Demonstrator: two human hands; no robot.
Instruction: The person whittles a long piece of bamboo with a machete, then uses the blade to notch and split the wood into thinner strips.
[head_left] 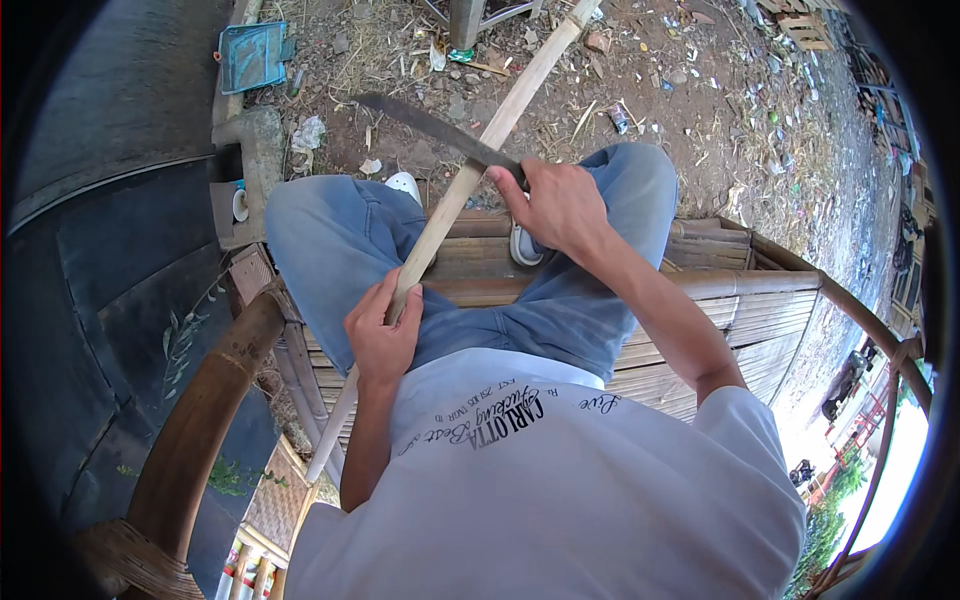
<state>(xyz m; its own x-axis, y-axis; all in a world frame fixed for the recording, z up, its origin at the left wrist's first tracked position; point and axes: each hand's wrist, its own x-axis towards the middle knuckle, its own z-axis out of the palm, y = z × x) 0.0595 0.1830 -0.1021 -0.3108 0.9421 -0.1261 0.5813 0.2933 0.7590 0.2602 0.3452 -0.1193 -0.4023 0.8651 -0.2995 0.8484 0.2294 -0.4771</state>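
A long pale split bamboo pole (447,209) runs diagonally from the far ground, between my knees, and past my left side. My left hand (384,330) is closed around it near my lap, thumb on one side and fingers on the other. My right hand (562,207) grips the handle of a machete (425,124), which is mostly hidden in the fist. Its dark blade points to the far left and lies across the pole, just beyond my right thumb. Whether the edge cuts into the bamboo cannot be made out.
I sit on a slatted bamboo bench (765,318) with a rounded bamboo rail (215,400) on the left. A dark panel wall stands beyond it. Farther off are a blue plastic tray (252,57), a wooden leg (465,22) and littered dirt ground (690,120).
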